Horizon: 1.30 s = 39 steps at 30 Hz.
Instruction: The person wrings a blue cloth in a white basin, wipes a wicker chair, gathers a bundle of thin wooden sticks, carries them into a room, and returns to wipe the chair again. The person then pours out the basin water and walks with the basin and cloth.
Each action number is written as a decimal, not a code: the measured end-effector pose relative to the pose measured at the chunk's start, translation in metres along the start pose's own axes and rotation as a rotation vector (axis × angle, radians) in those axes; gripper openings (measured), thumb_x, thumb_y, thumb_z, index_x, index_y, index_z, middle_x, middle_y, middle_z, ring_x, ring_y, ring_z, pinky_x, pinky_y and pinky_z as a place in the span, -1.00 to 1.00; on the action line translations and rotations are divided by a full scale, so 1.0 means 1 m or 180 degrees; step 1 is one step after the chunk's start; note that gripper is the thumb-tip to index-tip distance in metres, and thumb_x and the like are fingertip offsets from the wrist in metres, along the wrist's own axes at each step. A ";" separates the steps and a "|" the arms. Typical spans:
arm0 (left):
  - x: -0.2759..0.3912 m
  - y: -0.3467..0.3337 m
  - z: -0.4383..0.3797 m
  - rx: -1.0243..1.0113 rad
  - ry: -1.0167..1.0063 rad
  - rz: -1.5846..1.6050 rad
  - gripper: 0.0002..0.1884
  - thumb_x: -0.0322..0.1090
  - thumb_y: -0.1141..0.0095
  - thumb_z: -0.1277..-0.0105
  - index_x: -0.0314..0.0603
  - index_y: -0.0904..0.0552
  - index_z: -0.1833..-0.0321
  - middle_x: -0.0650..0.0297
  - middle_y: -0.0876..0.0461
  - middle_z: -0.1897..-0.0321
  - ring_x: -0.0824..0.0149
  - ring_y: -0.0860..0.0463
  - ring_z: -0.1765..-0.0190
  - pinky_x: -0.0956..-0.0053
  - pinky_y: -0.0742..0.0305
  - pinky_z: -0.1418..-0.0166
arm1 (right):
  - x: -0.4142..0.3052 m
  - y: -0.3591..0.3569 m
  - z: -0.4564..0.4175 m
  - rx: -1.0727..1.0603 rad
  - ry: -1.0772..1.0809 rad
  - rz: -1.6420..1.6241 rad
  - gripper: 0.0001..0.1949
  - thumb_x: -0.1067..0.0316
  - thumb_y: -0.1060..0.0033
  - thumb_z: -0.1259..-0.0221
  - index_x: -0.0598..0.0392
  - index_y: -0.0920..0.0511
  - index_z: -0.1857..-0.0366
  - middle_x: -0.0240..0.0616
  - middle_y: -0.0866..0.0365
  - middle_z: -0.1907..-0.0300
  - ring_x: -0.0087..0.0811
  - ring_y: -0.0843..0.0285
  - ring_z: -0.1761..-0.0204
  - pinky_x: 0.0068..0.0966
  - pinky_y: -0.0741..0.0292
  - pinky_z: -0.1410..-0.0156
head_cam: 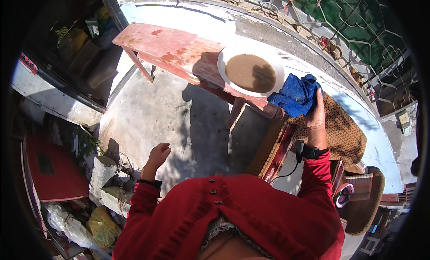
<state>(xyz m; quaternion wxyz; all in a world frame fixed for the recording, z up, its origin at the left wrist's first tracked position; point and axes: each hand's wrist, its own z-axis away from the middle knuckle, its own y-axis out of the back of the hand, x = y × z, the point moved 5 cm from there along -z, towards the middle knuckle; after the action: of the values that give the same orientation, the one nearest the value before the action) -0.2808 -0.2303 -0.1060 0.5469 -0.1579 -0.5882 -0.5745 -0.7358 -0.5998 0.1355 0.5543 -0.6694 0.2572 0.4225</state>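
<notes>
A crumpled blue cloth [295, 93] is in my right hand [315, 113], its folds hanging by the rim of a white basin [223, 70]. Murky brown water [247, 71] fills much of that basin, with a shadow across it. Under the basin is a worn, red-painted wooden bench [168, 44] with dark wet patches on its top. My left hand [158, 156] hangs above the concrete floor, apart from everything, fingers loosely bent and nothing seen in them.
A patterned upholstered seat [342, 125] with a red wooden edge stands right of the bench. Broken concrete blocks [104, 171], a red panel [55, 172] and plastic bags [67, 223] lie at left. A metal window grille [356, 31] runs behind the wall ledge. A doorway [80, 41] is at upper left.
</notes>
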 end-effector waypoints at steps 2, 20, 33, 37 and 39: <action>0.020 0.012 -0.034 -0.0139 -0.0006 0.0183 -0.60 -0.24 -0.17 -0.31 -0.31 -0.56 -0.14 0.10 -0.68 0.05 0.28 -0.66 -0.01 0.42 -0.53 -0.10 | 0.008 -0.024 -0.055 -0.0005 0.0047 -0.0131 -0.41 -0.14 0.12 -0.42 0.14 -0.37 -0.29 -0.14 -0.48 -0.24 -0.19 -0.41 -0.28 -0.26 -0.30 -0.41; 0.075 0.097 -0.376 -0.1057 -0.0540 -0.0912 -0.60 -0.21 -0.19 -0.29 -0.29 -0.58 -0.12 0.05 -0.70 0.08 0.22 -0.69 0.04 0.41 -0.56 -0.06 | 0.199 -0.031 -0.203 -0.0578 -0.1571 0.6527 -0.27 -0.14 -0.21 -0.07 -0.07 -0.32 -0.35 0.16 0.06 -0.48 0.26 0.05 -0.46 0.03 -0.22 -0.40; 0.279 -0.042 -0.352 -0.2443 -0.1175 -0.0455 -0.66 -0.35 -0.17 -0.32 -0.36 -0.56 -0.11 0.10 -0.68 0.08 0.29 -0.66 0.03 0.43 -0.54 -0.06 | 0.240 -0.039 -0.241 0.0066 -0.2078 0.5763 -0.40 -0.07 0.04 -0.27 -0.06 -0.32 -0.36 0.05 -0.20 -0.41 0.10 -0.10 -0.45 0.25 -0.22 -0.32; 0.349 -0.078 -0.353 -0.2715 -0.1486 -0.0335 -0.65 -0.37 -0.14 -0.35 -0.35 -0.53 -0.15 0.10 -0.66 0.02 0.33 -0.63 -0.03 0.46 -0.51 -0.11 | 0.219 -0.022 -0.261 0.0225 -0.1037 0.5074 -0.64 0.07 -0.11 -0.22 0.07 -0.64 0.04 -0.03 -0.70 0.16 -0.14 -0.66 0.10 -0.32 -0.50 -0.13; 0.368 -0.107 -0.365 -0.2938 -0.1537 -0.0126 -0.62 -0.38 -0.12 -0.37 -0.33 -0.48 -0.21 0.10 -0.63 -0.03 0.35 -0.58 -0.09 0.49 -0.47 -0.17 | 0.180 -0.039 -0.251 0.0505 -0.0688 0.4064 -0.70 0.18 -0.26 -0.12 0.12 -0.67 0.14 -0.12 -0.72 0.36 -0.28 -0.69 0.30 -0.41 -0.55 0.04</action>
<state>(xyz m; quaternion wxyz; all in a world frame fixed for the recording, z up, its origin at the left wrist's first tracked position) -0.3285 -0.7337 0.0493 0.2581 -0.4995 -0.3859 -0.7314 -0.5413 -0.8082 0.0101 0.2648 -0.2959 0.5775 0.7133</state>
